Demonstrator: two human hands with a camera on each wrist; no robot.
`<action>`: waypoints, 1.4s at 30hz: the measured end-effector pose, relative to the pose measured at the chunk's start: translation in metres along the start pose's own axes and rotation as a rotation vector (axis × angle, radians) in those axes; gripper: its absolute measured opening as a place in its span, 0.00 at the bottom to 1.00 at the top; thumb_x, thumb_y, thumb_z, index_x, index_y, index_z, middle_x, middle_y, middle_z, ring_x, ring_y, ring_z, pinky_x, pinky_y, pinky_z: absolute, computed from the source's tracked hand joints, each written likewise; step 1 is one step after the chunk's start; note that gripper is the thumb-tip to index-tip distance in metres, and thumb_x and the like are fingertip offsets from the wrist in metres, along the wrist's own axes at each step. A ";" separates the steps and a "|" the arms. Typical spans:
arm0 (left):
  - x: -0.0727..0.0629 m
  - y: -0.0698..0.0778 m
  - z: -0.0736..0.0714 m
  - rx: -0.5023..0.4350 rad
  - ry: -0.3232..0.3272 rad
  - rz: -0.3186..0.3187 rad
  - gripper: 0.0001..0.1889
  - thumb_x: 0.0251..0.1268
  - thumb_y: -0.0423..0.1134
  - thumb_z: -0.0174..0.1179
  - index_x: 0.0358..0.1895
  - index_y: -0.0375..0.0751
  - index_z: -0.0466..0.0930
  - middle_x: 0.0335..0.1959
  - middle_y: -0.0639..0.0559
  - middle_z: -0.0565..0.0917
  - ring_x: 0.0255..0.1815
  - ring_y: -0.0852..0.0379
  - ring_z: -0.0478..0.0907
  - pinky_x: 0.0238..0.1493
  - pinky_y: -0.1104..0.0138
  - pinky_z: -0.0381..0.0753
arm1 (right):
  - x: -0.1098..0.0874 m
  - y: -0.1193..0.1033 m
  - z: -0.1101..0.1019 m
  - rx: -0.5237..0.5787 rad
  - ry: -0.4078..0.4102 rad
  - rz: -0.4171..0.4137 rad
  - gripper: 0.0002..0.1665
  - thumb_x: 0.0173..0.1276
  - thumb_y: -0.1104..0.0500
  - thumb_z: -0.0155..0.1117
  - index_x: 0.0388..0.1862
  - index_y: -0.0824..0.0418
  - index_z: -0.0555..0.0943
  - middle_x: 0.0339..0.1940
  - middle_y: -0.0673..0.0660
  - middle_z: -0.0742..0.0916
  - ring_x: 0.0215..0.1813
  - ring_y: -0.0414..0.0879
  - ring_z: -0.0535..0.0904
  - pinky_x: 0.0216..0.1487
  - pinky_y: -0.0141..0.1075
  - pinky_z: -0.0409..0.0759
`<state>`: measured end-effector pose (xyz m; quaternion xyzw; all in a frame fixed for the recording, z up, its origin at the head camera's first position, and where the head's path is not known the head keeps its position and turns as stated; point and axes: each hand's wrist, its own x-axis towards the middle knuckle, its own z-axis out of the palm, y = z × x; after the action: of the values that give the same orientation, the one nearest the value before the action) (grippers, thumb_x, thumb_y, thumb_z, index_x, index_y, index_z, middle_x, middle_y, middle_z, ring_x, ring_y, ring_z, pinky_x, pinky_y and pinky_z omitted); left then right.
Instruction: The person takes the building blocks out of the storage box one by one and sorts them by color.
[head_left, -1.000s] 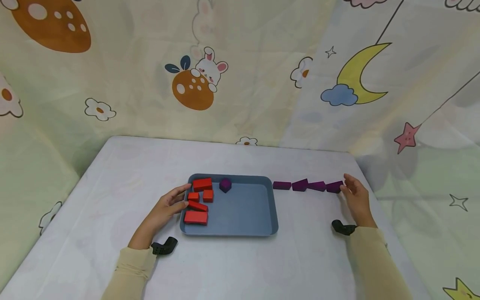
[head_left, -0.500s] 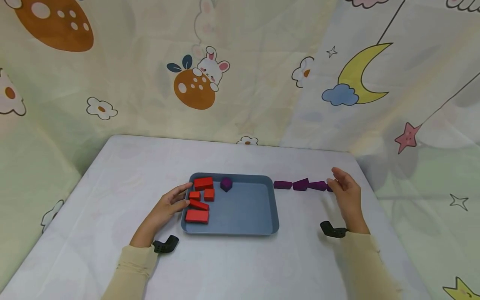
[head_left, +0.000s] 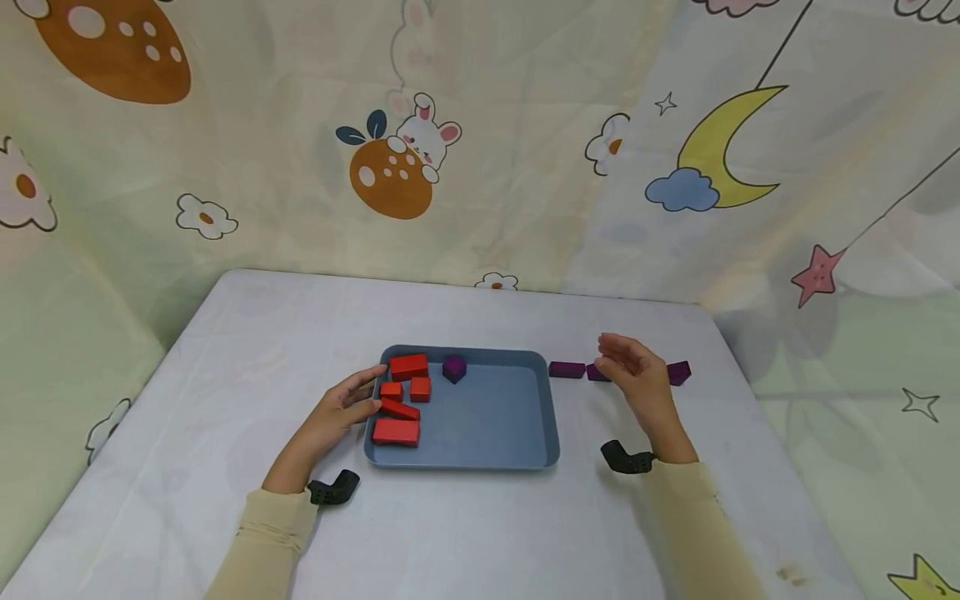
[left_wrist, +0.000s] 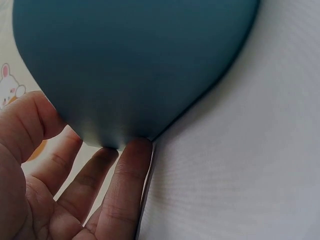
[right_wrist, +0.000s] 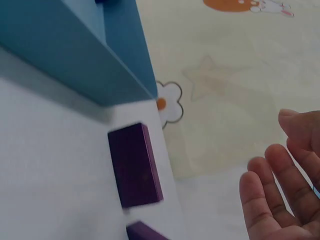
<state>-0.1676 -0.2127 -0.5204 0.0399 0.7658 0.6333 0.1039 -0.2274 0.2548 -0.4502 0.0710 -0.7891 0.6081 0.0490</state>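
Note:
My left hand [head_left: 337,421] rests with spread fingers along the left side of a blue-grey tray [head_left: 495,433]; in the left wrist view its fingertips [left_wrist: 134,155] touch the tray's outer wall [left_wrist: 140,60]. Red blocks [head_left: 396,432] lie along the tray's left part, with one purple block [head_left: 454,368] beside them. Right of the tray runs a row of purple blocks [head_left: 567,369], partly hidden by my right hand [head_left: 641,387]. That hand hovers over the row with loosely bent fingers and holds nothing. A purple block [right_wrist: 135,165] lies near the tray corner in the right wrist view.
A white cloth covers the table [head_left: 480,542]. Behind it hangs a printed curtain [head_left: 525,167] with a rabbit, flowers and a moon. Black wrist cameras [head_left: 333,487] stick out from both cuffs.
My right hand has moved left along the purple row, from its right end towards the middle, uncovering the end block. The left hand stays at the tray.

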 end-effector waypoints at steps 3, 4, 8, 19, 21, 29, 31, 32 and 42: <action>0.000 0.000 0.000 -0.001 0.002 -0.004 0.33 0.82 0.34 0.58 0.85 0.38 0.62 0.85 0.30 0.59 0.84 0.30 0.58 0.75 0.41 0.72 | 0.004 -0.001 0.013 0.003 -0.060 -0.006 0.26 0.78 0.68 0.68 0.71 0.74 0.77 0.61 0.53 0.88 0.60 0.35 0.83 0.60 0.24 0.81; 0.000 0.000 0.000 0.000 0.002 -0.005 0.33 0.82 0.34 0.58 0.85 0.38 0.62 0.85 0.30 0.60 0.84 0.30 0.59 0.74 0.41 0.72 | 0.006 -0.001 0.017 0.008 -0.080 -0.008 0.26 0.78 0.69 0.68 0.71 0.74 0.77 0.64 0.60 0.87 0.61 0.35 0.83 0.60 0.25 0.81; 0.000 0.000 0.000 0.002 0.006 -0.006 0.33 0.82 0.34 0.58 0.85 0.39 0.62 0.85 0.31 0.60 0.84 0.30 0.59 0.74 0.43 0.72 | 0.012 -0.001 0.037 0.020 -0.148 -0.016 0.27 0.77 0.70 0.67 0.72 0.76 0.76 0.70 0.78 0.80 0.63 0.39 0.84 0.61 0.26 0.81; 0.001 -0.001 -0.001 -0.005 0.002 0.002 0.33 0.82 0.34 0.58 0.85 0.38 0.62 0.85 0.31 0.60 0.84 0.30 0.58 0.73 0.45 0.74 | 0.025 0.001 0.086 0.065 -0.297 -0.008 0.27 0.75 0.72 0.68 0.71 0.76 0.77 0.69 0.78 0.80 0.72 0.69 0.78 0.61 0.26 0.80; 0.000 -0.001 -0.001 -0.004 0.004 0.002 0.33 0.82 0.33 0.59 0.85 0.37 0.62 0.85 0.31 0.60 0.84 0.29 0.59 0.74 0.44 0.73 | 0.027 0.002 0.094 0.075 -0.317 0.003 0.27 0.75 0.72 0.68 0.71 0.77 0.76 0.69 0.78 0.81 0.71 0.68 0.79 0.61 0.27 0.81; 0.000 -0.001 0.000 -0.003 0.004 0.005 0.33 0.81 0.33 0.59 0.85 0.37 0.63 0.85 0.31 0.60 0.84 0.28 0.59 0.73 0.44 0.74 | 0.037 0.005 0.123 0.063 -0.413 0.022 0.27 0.75 0.73 0.68 0.71 0.78 0.76 0.68 0.74 0.84 0.69 0.69 0.82 0.63 0.37 0.85; 0.000 0.000 0.000 -0.015 0.002 -0.003 0.33 0.81 0.33 0.58 0.85 0.38 0.62 0.85 0.31 0.60 0.84 0.30 0.59 0.73 0.45 0.75 | 0.038 0.006 0.130 0.054 -0.439 0.030 0.26 0.75 0.73 0.68 0.70 0.78 0.77 0.68 0.74 0.83 0.69 0.69 0.81 0.64 0.41 0.85; 0.001 0.000 0.000 -0.017 0.002 -0.006 0.33 0.82 0.33 0.58 0.85 0.38 0.62 0.85 0.31 0.60 0.84 0.30 0.58 0.73 0.45 0.75 | 0.038 0.006 0.132 0.045 -0.453 0.036 0.26 0.75 0.73 0.68 0.70 0.77 0.77 0.68 0.74 0.83 0.69 0.68 0.81 0.65 0.42 0.84; 0.001 0.000 -0.001 -0.016 -0.002 -0.005 0.33 0.82 0.34 0.58 0.85 0.37 0.61 0.85 0.30 0.59 0.84 0.30 0.58 0.73 0.44 0.75 | 0.044 0.006 0.154 -0.067 -0.560 0.036 0.26 0.75 0.75 0.66 0.71 0.75 0.78 0.68 0.73 0.84 0.67 0.67 0.83 0.68 0.51 0.82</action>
<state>-0.1687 -0.2131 -0.5207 0.0379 0.7608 0.6391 0.1067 -0.2707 0.1050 -0.4880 0.2207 -0.7927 0.5392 -0.1795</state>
